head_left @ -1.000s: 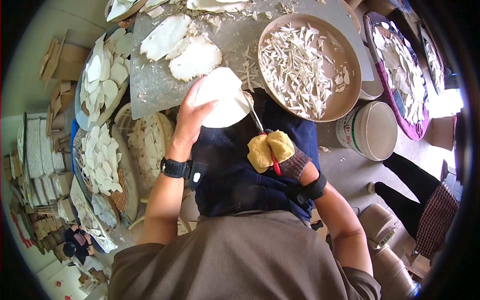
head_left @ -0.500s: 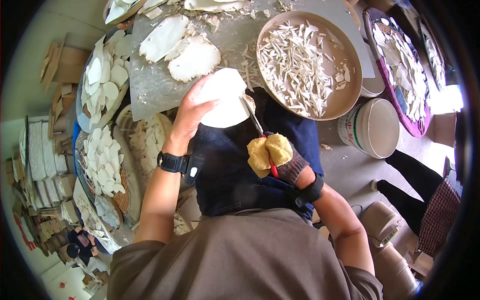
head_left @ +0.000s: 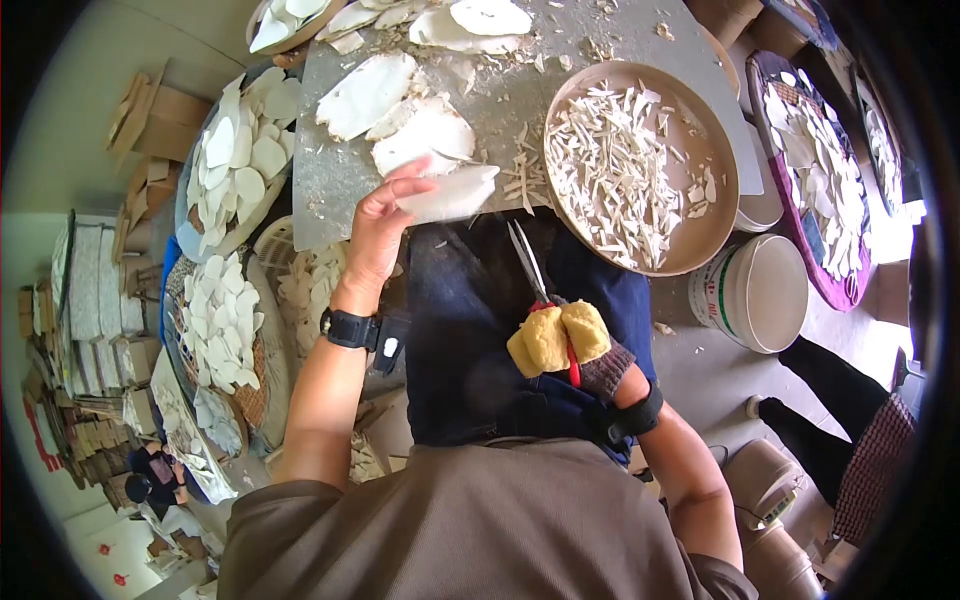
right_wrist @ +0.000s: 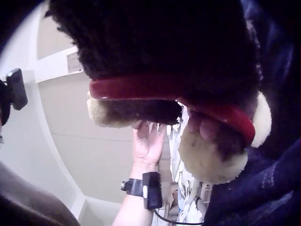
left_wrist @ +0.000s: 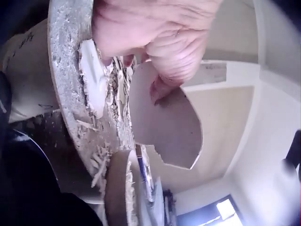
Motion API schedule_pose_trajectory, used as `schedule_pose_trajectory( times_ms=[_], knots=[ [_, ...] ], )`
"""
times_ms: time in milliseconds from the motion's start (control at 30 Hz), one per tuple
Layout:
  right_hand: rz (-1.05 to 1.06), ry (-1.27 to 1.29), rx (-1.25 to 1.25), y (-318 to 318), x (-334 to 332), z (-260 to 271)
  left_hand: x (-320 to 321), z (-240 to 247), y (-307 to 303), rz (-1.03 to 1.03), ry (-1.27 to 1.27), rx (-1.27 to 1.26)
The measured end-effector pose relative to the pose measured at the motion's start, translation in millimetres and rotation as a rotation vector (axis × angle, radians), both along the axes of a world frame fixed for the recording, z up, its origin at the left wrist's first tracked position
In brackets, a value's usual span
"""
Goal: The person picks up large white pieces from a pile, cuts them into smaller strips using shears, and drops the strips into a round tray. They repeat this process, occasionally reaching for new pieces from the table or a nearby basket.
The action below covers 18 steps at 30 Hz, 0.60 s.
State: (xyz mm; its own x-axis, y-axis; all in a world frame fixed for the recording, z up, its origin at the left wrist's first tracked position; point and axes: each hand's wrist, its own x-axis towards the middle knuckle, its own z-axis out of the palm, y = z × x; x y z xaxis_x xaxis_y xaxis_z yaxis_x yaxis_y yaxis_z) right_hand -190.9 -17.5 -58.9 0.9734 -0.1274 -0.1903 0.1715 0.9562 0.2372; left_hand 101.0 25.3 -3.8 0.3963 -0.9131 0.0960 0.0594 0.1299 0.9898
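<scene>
My left hand [head_left: 376, 232] pinches a thin white slice [head_left: 452, 195] between thumb and fingers, tilted nearly edge-on in the head view. The left wrist view shows the slice's broad face [left_wrist: 164, 125] with an angular, cut lower edge. My right hand [head_left: 598, 366], in a dark knitted glove with thick yellow pads [head_left: 543, 342], grips scissors [head_left: 528, 256]. Their metal blades point up over my lap, apart from the slice. The red scissor handles [right_wrist: 136, 89] run through the gloved hand in the right wrist view.
A grey table [head_left: 320, 195] carries rough-edged slices [head_left: 425, 135] and crumbs. At its right front, a round tray [head_left: 712, 240] holds trimmed strips. A white bucket [head_left: 765, 295] stands on the floor at right. Baskets of white slices [head_left: 215, 325] flank me at left. Another person's legs [head_left: 830, 385] appear at right.
The scissor blades have come away from the slice's right edge. My left hand has turned the slice from face-up to nearly edge-on. The head view has shifted slightly.
</scene>
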Motion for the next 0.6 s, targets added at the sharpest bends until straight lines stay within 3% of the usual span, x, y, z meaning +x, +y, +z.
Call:
schedule_pose_trajectory(
  times_ms=[167,300,333,433,500,533,600],
  knots=[
    [-0.112,-0.310,-0.321,6,8,-31,-9,2,0,0.179,-0.590,-0.133],
    [-0.114,-0.288,-0.336,9,13,-27,-18,2,4,0.173,-0.667,-0.141],
    [-0.121,-0.317,-0.341,7,13,-21,-20,-1,1,0.174,-0.546,-0.201],
    [0.011,0.120,-0.889,6,9,-24,-17,-1,7,0.213,-0.691,-0.129],
    [-0.094,0.287,-0.960,10,8,3,-15,-5,6,0.183,-0.602,-0.188],
    [-0.163,0.089,-0.443,10,7,13,-18,3,6,0.185,-0.575,-0.196],
    [-0.090,0.309,-0.791,17,3,7,-18,6,9,0.216,-0.665,-0.200]
  ],
)
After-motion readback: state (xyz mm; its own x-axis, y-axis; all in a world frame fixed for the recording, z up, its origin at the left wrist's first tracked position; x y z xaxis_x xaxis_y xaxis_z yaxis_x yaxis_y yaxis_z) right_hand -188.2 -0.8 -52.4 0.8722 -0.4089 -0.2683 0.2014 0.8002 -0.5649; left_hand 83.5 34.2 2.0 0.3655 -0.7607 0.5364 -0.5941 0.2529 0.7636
